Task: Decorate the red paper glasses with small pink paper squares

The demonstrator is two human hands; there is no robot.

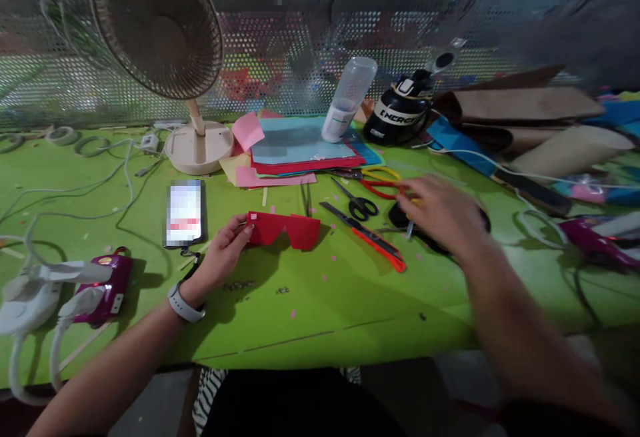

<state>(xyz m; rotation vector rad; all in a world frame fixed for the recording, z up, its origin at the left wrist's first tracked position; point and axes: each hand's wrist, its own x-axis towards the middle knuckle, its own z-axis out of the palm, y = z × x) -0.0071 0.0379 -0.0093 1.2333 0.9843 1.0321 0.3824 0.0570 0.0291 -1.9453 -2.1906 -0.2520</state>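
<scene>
My left hand (233,245) pinches the left end of a red paper cutout (270,229) with a notch in its lower edge, like a pair of glasses. A small pale square is on its upper left corner. My right hand (437,207), smeared by motion, is over a black object (425,230) at the right, beside red-handled scissors (383,188); its fingertips are too blurred to read. Between my hands lie black scissors (363,208), an orange utility knife (377,247) and tweezers (307,198). Small metal bits (240,285) lie below the cutout.
A fan (197,147), stacked coloured sheets (300,140), a clear bottle (350,100) and a black jug (397,114) stand along the back. A phone (184,214) lies left. Corded purple power blocks (107,284) sit at the left; another purple device (595,244) is right.
</scene>
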